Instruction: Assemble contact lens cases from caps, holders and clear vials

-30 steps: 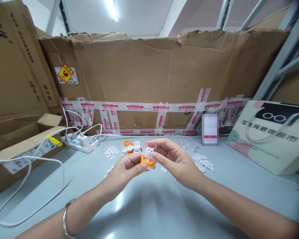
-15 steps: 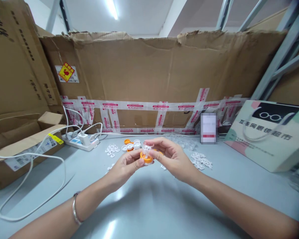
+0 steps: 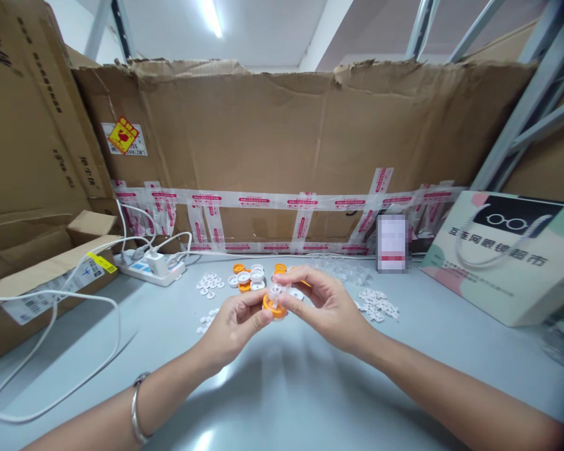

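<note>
The left hand (image 3: 235, 329) pinches an orange ring (image 3: 273, 308) above the table; the right hand (image 3: 331, 307), arched over, grips the clear cup (image 3: 277, 290) on top, its index finger (image 3: 292, 275) nearer the ring than a second ago. White discs (image 3: 210, 284) lie beyond on the grey table (image 3: 282, 394), before a taped cardboard box (image 3: 282, 131).
</note>
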### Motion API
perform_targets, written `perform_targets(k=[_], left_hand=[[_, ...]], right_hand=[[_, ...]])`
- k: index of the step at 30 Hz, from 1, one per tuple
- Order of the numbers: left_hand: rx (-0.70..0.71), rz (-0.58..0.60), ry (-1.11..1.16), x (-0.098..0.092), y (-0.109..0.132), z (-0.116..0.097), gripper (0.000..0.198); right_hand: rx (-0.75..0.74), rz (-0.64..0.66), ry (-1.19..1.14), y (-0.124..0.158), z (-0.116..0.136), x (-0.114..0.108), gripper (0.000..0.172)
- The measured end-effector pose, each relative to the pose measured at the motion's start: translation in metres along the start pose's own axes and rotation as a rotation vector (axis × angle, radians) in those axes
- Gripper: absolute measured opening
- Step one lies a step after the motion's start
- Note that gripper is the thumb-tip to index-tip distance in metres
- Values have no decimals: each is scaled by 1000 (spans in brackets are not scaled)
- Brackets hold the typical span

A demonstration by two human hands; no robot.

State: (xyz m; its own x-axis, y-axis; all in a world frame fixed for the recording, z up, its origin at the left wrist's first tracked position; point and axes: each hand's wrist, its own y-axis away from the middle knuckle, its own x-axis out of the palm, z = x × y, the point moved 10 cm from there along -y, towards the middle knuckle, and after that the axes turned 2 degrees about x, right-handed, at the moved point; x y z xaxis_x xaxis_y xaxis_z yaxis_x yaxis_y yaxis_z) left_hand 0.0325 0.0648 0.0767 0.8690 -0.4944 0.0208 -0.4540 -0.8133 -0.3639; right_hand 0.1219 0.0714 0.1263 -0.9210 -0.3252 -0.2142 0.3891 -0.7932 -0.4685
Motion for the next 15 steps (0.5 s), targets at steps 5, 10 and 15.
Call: perform_targets(k=[5, 10, 15], left_hand=[[-60, -8, -42, -2, 3, 8, 26], [-57, 93, -19, 4, 5, 9, 33], [-62, 62, -19, 3, 4, 9, 32]], right_hand=[[17, 88, -47, 0, 0, 5, 17], [40, 142, -101, 4, 1, 8, 16], [74, 119, -170, 4, -8, 9, 12]])
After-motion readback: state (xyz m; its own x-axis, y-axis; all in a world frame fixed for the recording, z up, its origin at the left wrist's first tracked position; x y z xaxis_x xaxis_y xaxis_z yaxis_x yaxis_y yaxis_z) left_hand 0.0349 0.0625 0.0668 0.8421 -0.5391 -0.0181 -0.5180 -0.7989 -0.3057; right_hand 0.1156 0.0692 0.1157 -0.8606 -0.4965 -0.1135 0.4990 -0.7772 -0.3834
